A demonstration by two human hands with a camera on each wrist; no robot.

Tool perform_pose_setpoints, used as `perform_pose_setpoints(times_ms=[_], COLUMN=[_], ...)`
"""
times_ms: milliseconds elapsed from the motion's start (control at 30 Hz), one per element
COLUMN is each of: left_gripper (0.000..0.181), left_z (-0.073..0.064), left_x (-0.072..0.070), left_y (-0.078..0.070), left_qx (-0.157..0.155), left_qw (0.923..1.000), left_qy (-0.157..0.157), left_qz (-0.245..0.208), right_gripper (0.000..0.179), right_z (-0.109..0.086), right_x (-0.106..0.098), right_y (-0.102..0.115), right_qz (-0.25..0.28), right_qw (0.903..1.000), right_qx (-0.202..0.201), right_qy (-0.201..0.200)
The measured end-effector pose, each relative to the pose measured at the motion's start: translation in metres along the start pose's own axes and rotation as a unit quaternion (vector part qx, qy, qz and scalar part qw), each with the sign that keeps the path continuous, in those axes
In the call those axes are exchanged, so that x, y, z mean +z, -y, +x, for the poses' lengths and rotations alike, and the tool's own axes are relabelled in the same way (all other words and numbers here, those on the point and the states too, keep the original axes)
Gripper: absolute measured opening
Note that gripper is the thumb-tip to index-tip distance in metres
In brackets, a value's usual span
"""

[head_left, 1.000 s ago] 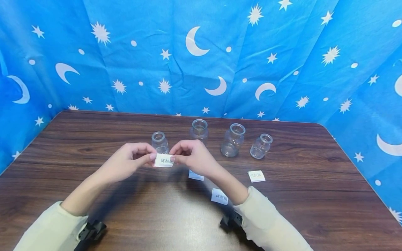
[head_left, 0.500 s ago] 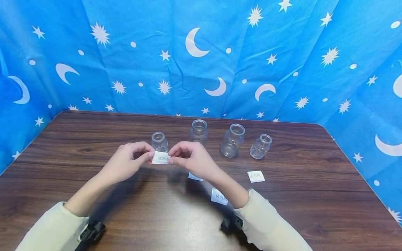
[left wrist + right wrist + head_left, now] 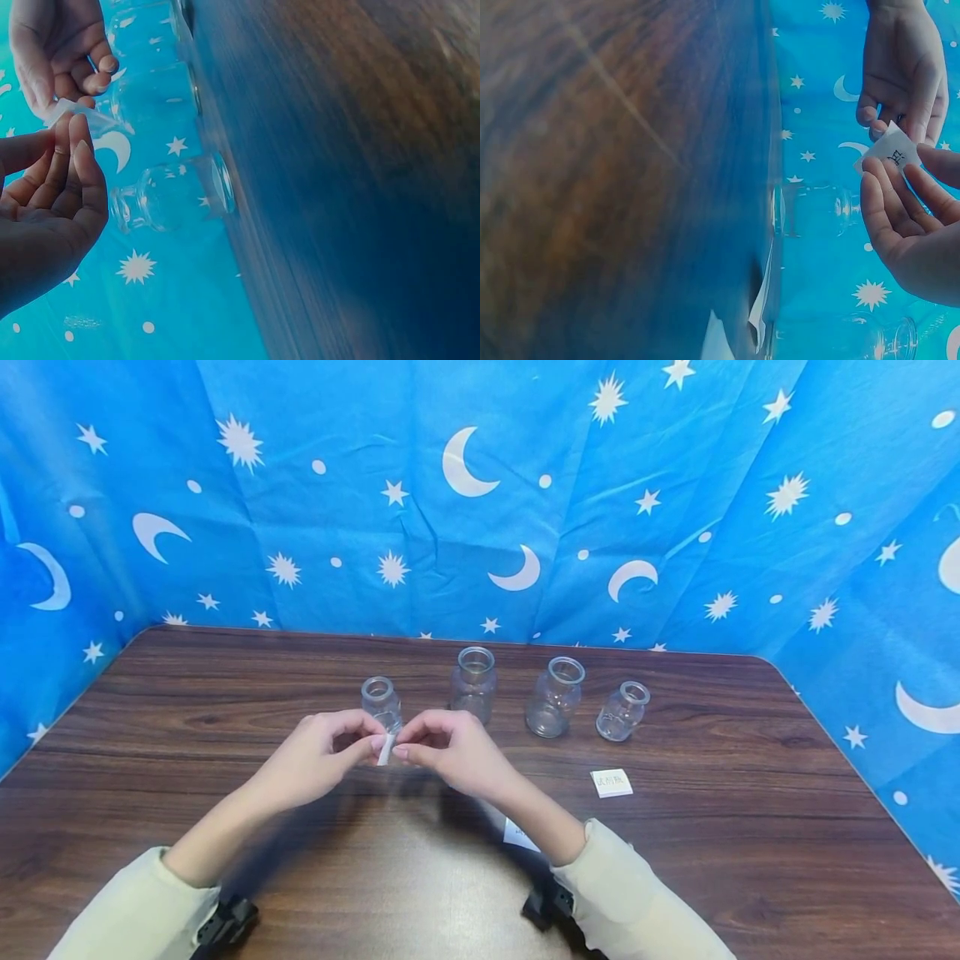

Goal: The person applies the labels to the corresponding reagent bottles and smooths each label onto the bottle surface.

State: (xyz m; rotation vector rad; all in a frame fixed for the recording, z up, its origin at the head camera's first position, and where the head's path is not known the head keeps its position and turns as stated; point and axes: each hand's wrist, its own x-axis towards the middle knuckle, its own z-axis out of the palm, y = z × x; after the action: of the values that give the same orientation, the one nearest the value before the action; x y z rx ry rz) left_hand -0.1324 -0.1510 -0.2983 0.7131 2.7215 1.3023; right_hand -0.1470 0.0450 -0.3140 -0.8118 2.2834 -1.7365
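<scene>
Nearest the front edge of the table (image 3: 360, 889), a loose paper label (image 3: 519, 837) lies partly hidden by the right forearm (image 3: 543, 820). The left hand (image 3: 326, 753) and right hand (image 3: 461, 756) pinch a lettered label (image 3: 386, 751) above the table; whether it is bent is hard to tell. Toward the far edge, two small glass jars (image 3: 622, 714) flank two larger jars (image 3: 553, 706).

Your slip (image 3: 386, 750) mid-frame is matt paper, the jars (image 3: 553, 703) around there are smooth clear glass, your desk (image 3: 750, 843) looks wood-grained, pretty glossy lower centre, and that creased backdrop (image 3: 420, 518) up top looks like cloth.
</scene>
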Motion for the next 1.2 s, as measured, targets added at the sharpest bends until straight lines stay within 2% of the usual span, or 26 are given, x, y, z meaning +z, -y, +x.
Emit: perform_pose_setpoints(times_ms=[300, 567, 767, 867, 1033, 1200], left_gripper=[0.009, 0.009, 0.008, 0.008, 0.009, 0.010], left_z=[0.001, 0.001, -0.001, -0.003, -0.006, -0.010], left_x=[0.003, 0.003, 0.000, -0.003, -0.007, -0.007], left_y=[0.000, 0.001, 0.002, 0.006, 0.014, 0.024], left_qx=[0.013, 0.018, 0.007, -0.003, -0.044, -0.078], left_qw=[0.9999, 0.9997, 0.9997, 0.9997, 0.9979, 0.9950], left_qy=[0.000, -0.002, -0.005, -0.009, -0.006, 0.031], left_qz=[0.009, 0.018, 0.021, 0.023, 0.046, 0.055], right_gripper=[0.008, 0.005, 0.005, 0.005, 0.005, 0.005], right_z=[0.000, 0.001, 0.000, -0.002, -0.006, -0.009], right_x=[0.001, 0.000, -0.005, -0.010, -0.018, -0.023], right_y=[0.001, -0.001, -0.001, -0.002, -0.004, -0.007], right_qz=[0.038, 0.023, 0.021, 0.029, 0.023, 0.028], right_qw=[0.9992, 0.9994, 0.9998, 0.9994, 0.9983, 0.9976], right_qx=[-0.010, -0.024, -0.004, 0.020, 0.052, 0.064], right_qy=[0.007, 0.006, 0.005, 0.004, 0.008, 0.007])
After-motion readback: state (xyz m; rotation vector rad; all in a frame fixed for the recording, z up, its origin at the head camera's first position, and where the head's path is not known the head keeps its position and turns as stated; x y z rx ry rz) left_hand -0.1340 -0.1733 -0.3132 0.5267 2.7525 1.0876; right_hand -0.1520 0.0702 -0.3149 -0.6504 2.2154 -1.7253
